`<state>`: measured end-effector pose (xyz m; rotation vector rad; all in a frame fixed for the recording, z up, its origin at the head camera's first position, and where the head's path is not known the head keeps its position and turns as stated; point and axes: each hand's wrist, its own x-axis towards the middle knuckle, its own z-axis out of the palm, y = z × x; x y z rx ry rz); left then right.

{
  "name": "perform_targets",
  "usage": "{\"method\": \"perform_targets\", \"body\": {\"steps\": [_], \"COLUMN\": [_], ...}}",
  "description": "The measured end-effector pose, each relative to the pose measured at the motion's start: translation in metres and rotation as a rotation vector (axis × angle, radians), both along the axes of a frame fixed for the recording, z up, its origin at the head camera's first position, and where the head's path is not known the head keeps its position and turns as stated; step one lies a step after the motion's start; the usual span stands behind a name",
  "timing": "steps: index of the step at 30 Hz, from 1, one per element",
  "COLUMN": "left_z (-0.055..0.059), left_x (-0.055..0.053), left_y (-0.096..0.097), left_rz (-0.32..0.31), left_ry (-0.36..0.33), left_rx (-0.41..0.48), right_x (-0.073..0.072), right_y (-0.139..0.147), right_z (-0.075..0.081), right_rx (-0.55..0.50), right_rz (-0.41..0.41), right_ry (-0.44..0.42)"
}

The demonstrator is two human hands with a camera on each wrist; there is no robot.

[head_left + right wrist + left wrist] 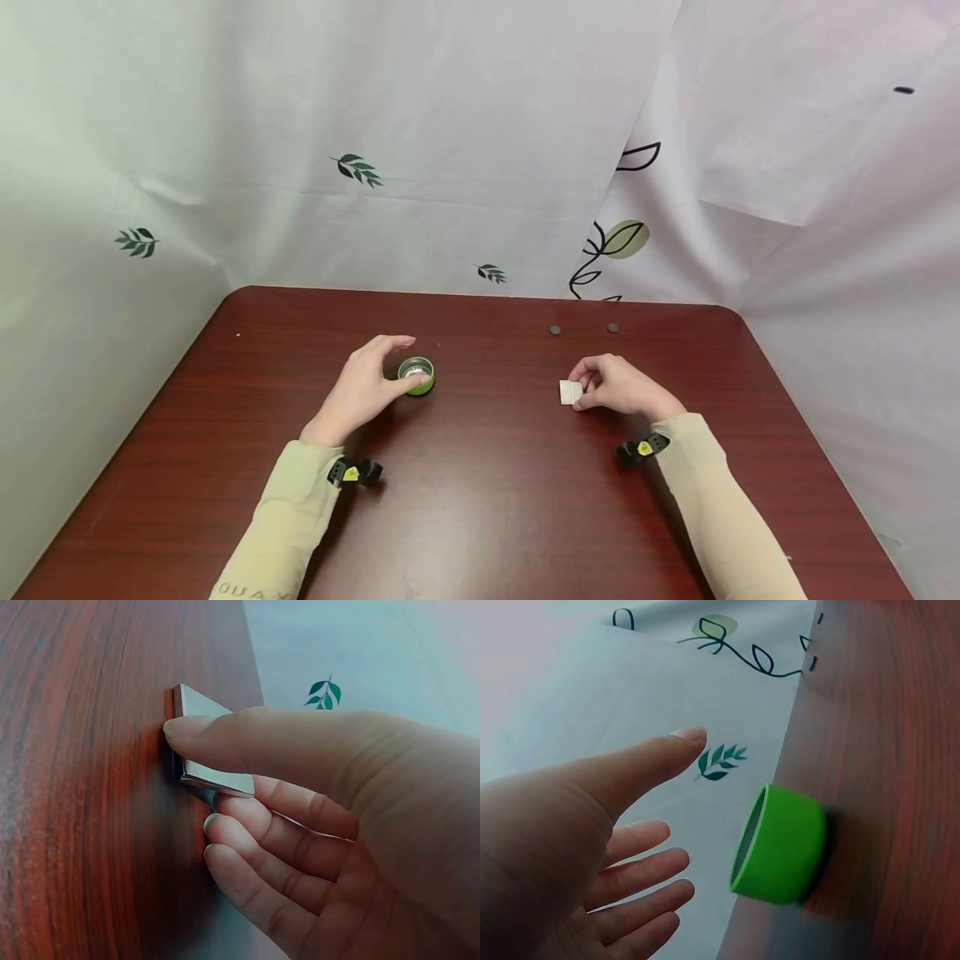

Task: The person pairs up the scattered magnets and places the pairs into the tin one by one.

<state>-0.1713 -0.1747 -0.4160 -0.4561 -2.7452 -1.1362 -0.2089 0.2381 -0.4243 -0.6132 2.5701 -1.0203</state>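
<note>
A small round tin (pixel 424 387), bright green outside and silvery inside, stands on the table with its open top up. My left hand (pixel 360 387) is beside it, thumb and fingers spread apart. The thumb overlaps the rim in the head view, while the left wrist view shows a gap between the hand and the green tin (pixel 787 847). To the right, my right hand (pixel 621 387) pinches a small flat pale square (pixel 566 392) with a seam across it. Up close, the square piece (pixel 202 705) looks shiny, held low at the tabletop between thumb and fingers.
Two small dark discs, a left disc (pixel 554 330) and a right disc (pixel 612 327), lie towards the table's far edge. The reddish-brown table (pixel 480 492) is bordered by hanging white cloth (pixel 465 125) with leaf prints. Each wrist wears a black strap camera.
</note>
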Motion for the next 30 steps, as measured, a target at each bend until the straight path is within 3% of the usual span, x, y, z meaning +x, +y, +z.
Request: {"method": "perform_targets", "body": {"steps": [8,16,30], "left_z": [-0.007,-0.012,-0.022], "left_x": [-0.002,-0.008,-0.012], "left_y": [-0.003,-0.005,-0.009], "left_rz": [-0.027,-0.054,-0.047], "left_ry": [-0.057,-0.061,-0.107], "left_rx": [-0.035,-0.066,0.001], "right_x": [0.003,0.006,0.008], "right_y": [-0.001,0.0,-0.003], "right_z": [0.001,0.002,-0.005], "right_rx": [0.009,0.005,-0.03], "right_rz": [-0.036,-0.023,-0.06], "right_ry": [-0.01,0.039,0.069]}}
